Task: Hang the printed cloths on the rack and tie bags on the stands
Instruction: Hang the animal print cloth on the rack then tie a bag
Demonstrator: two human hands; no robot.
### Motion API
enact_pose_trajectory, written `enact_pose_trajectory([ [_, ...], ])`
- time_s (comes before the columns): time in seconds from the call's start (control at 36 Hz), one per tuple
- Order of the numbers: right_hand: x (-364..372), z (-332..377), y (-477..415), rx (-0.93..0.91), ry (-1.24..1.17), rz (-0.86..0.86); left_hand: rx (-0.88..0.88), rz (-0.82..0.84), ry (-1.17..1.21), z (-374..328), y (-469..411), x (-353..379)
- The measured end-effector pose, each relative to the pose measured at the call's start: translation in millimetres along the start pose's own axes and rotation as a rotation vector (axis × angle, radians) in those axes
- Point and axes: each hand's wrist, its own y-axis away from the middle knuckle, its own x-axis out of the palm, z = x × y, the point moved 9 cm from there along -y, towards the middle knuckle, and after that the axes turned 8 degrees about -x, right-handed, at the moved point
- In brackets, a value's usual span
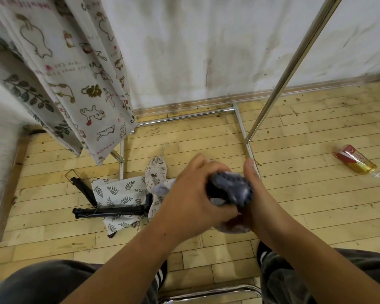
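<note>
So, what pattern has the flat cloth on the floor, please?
Cloth: grey leaf sprigs on white; head view.

I held a crumpled grey-blue fabric bundle (pixel 230 189) bunched between my left hand (pixel 191 194) and right hand (pixel 257 194), both gripping it above the wooden floor. Two printed cloths hung side by side at the upper left, the cat-print cloth (pixel 81 69) in front and the leaf-print cloth (pixel 31 99) behind it, their lower edges near the rack (pixel 184 116) base. On the floor lay a flat leaf-print piece (pixel 116 194) with the folded black stands (pixel 110 211) across it, and a small cat-print drawstring bag (pixel 156 172) touched its far corner.
</note>
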Motion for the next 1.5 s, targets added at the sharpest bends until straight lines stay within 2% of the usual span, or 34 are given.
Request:
enact_pose_trajectory([
  [0.06, -3, 9, 2, -0.052, 0.144, -0.043, -0.124, -0.075, 0.076, 14, -5, -14],
  [0.11, -12, 27, 4, -0.191, 0.345, -0.135, -0.228, -0.140, 0.176, 28, -9, -28],
  [0.17, -22, 48, 11, -0.345, 0.521, -0.256, -0.268, -0.153, 0.228, 34, -11, -34],
  [0.22, -36, 57, 15, -0.421, 0.630, -0.386, -0.288, -0.158, 0.264, 39, -12, -37],
  [0.31, -54, 54, 14, -0.421, 0.710, -0.512, -0.310, -0.160, 0.308, 42, -12, -37],
  [0.39, -58, 42, 8, -0.357, 0.768, -0.474, -0.320, -0.142, 0.340, 39, -12, -34],
  [0.5, -58, 43, 9, -0.382, 0.866, -0.474, -0.320, -0.108, 0.334, 36, -11, -32],
  [0.64, -69, 44, 9, -0.341, 0.857, -0.538, -0.298, -0.089, 0.329, 35, -12, -35],
  [0.75, -79, 28, 3, -0.205, 0.667, -0.503, -0.349, -0.142, 0.348, 45, -12, -43],
  [0.92, -79, 36, 5, -0.293, 0.692, -0.530, -0.366, -0.188, 0.352, 45, -14, -51],
  [1.17, -75, 32, 2, -0.275, 0.598, -0.486, -0.435, -0.238, 0.369, 51, -12, -55],
  [1.33, -78, 23, -1, -0.211, 0.656, -0.448, -0.406, -0.268, 0.378, 51, -12, -57],
  [1.5, -73, 28, 0, -0.248, 0.562, -0.444, -0.424, -0.277, 0.377, 53, -11, -58],
])
